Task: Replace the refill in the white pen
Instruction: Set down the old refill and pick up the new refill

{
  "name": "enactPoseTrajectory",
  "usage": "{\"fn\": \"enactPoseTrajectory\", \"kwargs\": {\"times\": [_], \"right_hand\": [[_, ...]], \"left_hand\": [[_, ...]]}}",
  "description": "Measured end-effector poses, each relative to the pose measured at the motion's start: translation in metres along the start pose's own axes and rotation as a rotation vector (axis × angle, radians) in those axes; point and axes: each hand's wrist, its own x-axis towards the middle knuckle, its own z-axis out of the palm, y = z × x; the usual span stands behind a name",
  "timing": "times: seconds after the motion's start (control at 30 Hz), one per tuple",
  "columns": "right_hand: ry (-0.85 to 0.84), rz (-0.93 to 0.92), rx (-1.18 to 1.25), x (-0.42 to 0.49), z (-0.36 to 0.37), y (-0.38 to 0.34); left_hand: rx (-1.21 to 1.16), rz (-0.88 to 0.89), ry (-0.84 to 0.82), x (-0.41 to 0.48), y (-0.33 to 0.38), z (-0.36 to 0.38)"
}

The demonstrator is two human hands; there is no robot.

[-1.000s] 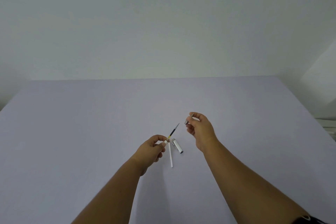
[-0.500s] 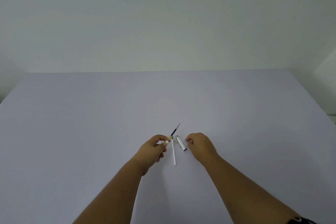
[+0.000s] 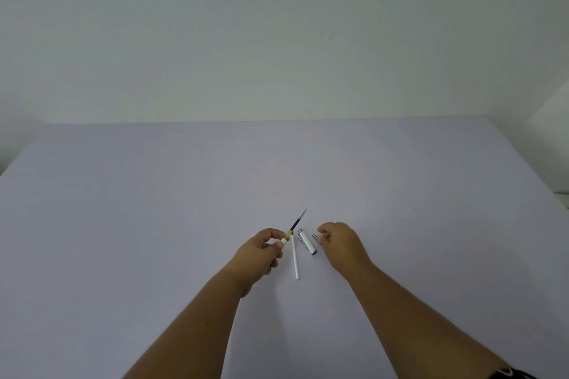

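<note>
My left hand point(image 3: 261, 251) pinches a short white pen barrel point(image 3: 284, 240). A dark refill point(image 3: 297, 223) sticks out of it, its tip pointing up and away to the right. Flat on the table just right of that hand lies a thin white refill point(image 3: 295, 257). Beside it rests the white pen section with a silver clip point(image 3: 307, 242). A small silver tip piece point(image 3: 314, 237) lies on the table right at the fingertips of my right hand point(image 3: 341, 244). That hand hovers low, fingers loosely curled, and nothing shows between them.
The pale lilac table point(image 3: 154, 224) spreads wide around the parts. A plain white wall point(image 3: 277, 40) stands behind its far edge. Part of some white object point(image 3: 565, 198) shows at the right edge of the view.
My right hand came down from a raised position to the table and the silver tip piece it held now lies beside its fingertips. The left hand has stayed in place.
</note>
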Motion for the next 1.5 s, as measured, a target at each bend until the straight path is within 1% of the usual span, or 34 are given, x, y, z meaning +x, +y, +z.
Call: {"fn": "enactPoseTrajectory", "kwargs": {"times": [0.07,0.1,0.13,0.2,0.23,0.3,0.33,0.4,0.5,0.53,0.57,0.6,0.67,0.7,0.73,0.77,0.9,1.5], "right_hand": [[0.091,0.025,0.128,-0.003,-0.005,-0.006],[0.113,0.044,0.239,-0.004,-0.008,-0.009],[0.096,0.069,0.389,-0.005,-0.012,-0.014],[-0.04,0.129,0.719,-0.009,-0.02,-0.025],[-0.115,0.15,0.815,-0.01,-0.022,-0.03],[-0.219,0.147,0.858,-0.011,-0.022,-0.036],[-0.236,0.144,0.86,-0.01,-0.021,-0.038],[-0.208,0.169,0.919,-0.008,-0.021,-0.043],[-0.052,0.271,1.126,0.004,-0.03,-0.041],[0.01,0.29,1.107,0.008,-0.034,-0.038],[0.063,0.295,1.006,0.011,-0.038,-0.032],[0.093,0.291,0.836,0.013,-0.041,-0.025],[0.079,0.275,0.397,0.014,-0.041,-0.013],[0.063,0.272,0.235,0.014,-0.039,-0.007],[0.047,0.272,0.148,0.012,-0.036,-0.002],[0.033,0.277,0.112,0.01,-0.033,0.001],[0.031,0.299,0.095,0.006,-0.023,0.005],[0.026,0.293,0.093,0.0,-0.011,-0.002]], "left_hand": [[0.005,0.0,0.0,0.0,0.001,0.001],[0.007,0.001,-0.002,0.001,0.001,0.001],[0.007,0.004,-0.005,0.001,0.001,0.002],[0.006,0.007,-0.012,0.002,0.003,0.004],[0.006,0.007,-0.013,0.002,0.003,0.005],[0.007,0.009,-0.013,0.003,0.005,0.007],[0.004,0.013,-0.013,0.004,0.006,0.008],[0.001,0.015,-0.01,0.005,0.007,0.009],[-0.007,0.007,-0.003,0.006,0.005,0.009],[-0.013,0.003,0.003,0.006,0.004,0.008],[-0.016,0.003,0.009,0.006,0.003,0.007],[-0.016,0.002,0.014,0.006,0.001,0.006],[-0.012,0.001,0.023,0.006,-0.001,0.005],[-0.012,0.001,0.024,0.007,-0.002,0.004],[-0.013,0.001,0.025,0.007,-0.003,0.004],[-0.014,0.001,0.025,0.008,-0.003,0.004],[-0.007,0.002,0.031,0.01,-0.005,0.003],[0.002,0.012,0.045,0.014,-0.004,0.003]]}}
